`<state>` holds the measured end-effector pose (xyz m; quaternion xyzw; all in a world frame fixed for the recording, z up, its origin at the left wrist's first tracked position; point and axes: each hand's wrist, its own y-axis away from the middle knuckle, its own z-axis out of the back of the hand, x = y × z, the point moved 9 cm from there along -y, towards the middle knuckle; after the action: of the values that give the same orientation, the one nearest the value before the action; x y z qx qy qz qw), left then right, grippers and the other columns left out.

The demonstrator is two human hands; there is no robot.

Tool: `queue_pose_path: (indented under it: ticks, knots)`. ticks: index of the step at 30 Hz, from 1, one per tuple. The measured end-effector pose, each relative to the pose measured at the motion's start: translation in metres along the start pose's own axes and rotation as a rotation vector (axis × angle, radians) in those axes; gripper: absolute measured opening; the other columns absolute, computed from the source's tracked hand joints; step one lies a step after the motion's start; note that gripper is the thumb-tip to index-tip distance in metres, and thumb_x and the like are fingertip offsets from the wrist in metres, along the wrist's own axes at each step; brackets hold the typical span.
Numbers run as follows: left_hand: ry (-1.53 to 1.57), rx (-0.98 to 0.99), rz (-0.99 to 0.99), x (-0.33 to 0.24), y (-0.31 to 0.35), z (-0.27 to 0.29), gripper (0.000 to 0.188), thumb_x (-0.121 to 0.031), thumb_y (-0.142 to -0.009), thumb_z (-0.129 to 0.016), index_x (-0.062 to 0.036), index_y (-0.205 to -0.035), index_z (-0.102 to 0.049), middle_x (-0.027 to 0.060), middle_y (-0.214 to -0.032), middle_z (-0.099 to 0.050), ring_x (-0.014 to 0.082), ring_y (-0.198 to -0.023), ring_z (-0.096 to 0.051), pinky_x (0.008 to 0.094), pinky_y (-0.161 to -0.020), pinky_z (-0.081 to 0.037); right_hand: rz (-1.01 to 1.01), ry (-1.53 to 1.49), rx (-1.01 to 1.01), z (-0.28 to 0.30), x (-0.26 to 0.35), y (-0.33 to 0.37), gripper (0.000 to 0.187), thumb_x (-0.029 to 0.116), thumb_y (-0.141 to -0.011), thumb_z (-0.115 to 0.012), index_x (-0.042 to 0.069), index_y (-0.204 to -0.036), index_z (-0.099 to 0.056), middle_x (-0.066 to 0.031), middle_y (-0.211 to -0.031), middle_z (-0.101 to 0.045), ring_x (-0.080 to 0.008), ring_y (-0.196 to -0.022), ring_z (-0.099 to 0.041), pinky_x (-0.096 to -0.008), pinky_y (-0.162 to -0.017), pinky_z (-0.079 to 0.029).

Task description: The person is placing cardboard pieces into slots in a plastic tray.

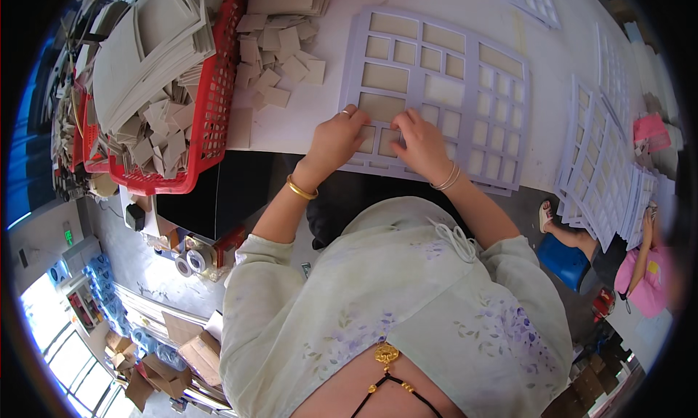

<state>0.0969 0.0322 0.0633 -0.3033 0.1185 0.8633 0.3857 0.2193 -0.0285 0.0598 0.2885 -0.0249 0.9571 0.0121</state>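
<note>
A white die-cut grid sheet [465, 62] with many rectangular openings lies on the table in front of me, beige card showing through the cells. My left hand [336, 140] rests on its near edge, fingers spread over a cell, a ring on one finger. My right hand [419, 143] is beside it, fingertips pressing on a small beige card piece in the lower row of the grid. Neither hand lifts anything clear of the sheet.
A heap of beige card pieces [280, 43] lies left of the grid. A red plastic basket [211, 113] holds more card pieces and stacked sheets. Stacks of white grid sheets [607, 171] stand at the right, where another person in pink [643, 272] sits.
</note>
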Motion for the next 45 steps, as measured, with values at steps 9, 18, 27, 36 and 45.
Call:
queue_pose_path:
  ticks: [9, 18, 27, 36, 45]
  knots:
    - [-0.251, -0.046, -0.15, -0.02, 0.034, -0.005, 0.028, -0.001, -0.069, -0.06, -0.013, -0.094, -0.067, 0.0009, -0.102, -0.064, 0.023, -0.096, -0.057, 0.0374, -0.08, -0.043, 0.241, 0.219, -0.041, 0.006, 0.03, 0.02, 0.008, 0.014, -0.068, -0.069, 0.013, -0.075, -0.067, -0.0029, -0.081, -0.05, -0.02, -0.085, -0.051, -0.0362, -0.072, -0.035]
    - [-0.06, -0.219, -0.029, 0.0, 0.043, 0.009, 0.071, -0.021, -0.071, -0.076, -0.0056, -0.132, -0.042, 0.0166, -0.134, -0.047, 0.0322, -0.119, -0.047, 0.0431, -0.098, -0.036, -0.019, 0.138, -0.375, 0.084, -0.042, 0.062, 0.038, 0.019, -0.083, -0.064, 0.009, -0.118, -0.058, -0.0125, -0.108, -0.055, -0.0307, -0.1, -0.053, -0.0434, -0.086, -0.04]
    - [-0.002, -0.161, 0.025, 0.022, 0.047, -0.002, 0.075, -0.021, -0.074, -0.074, 0.0003, -0.136, -0.037, 0.0183, -0.13, -0.05, 0.0342, -0.117, -0.049, 0.0429, -0.099, -0.036, -0.781, 0.172, -0.134, 0.111, -0.242, 0.202, 0.038, 0.029, -0.089, -0.06, 0.003, -0.117, -0.053, -0.0115, -0.099, -0.061, -0.0255, -0.085, -0.06, -0.04, -0.069, -0.049]
    - [-0.113, -0.106, 0.044, 0.017, 0.048, -0.001, 0.073, -0.023, -0.079, -0.07, -0.0007, -0.138, -0.033, 0.0168, -0.134, -0.048, 0.0342, -0.12, -0.046, 0.0435, -0.1, -0.036, -0.66, -1.036, -0.75, 0.166, -0.165, 0.19, 0.024, 0.02, -0.095, -0.056, 0.006, -0.115, -0.055, 0.0034, -0.088, -0.062, -0.0047, -0.057, -0.05, -0.0192, -0.045, -0.04]
    - [-0.149, -0.054, 0.074, 0.015, 0.048, -0.001, 0.07, -0.025, -0.08, -0.068, -0.0026, -0.137, -0.035, 0.0121, -0.141, -0.043, 0.0299, -0.125, -0.044, 0.0413, -0.101, -0.035, -0.599, -1.046, -1.11, 0.373, -0.344, 0.353, 0.022, 0.032, -0.09, -0.062, 0.014, -0.102, -0.059, 0.0045, -0.08, -0.061, -0.0028, -0.049, -0.044, -0.0173, -0.042, -0.031]
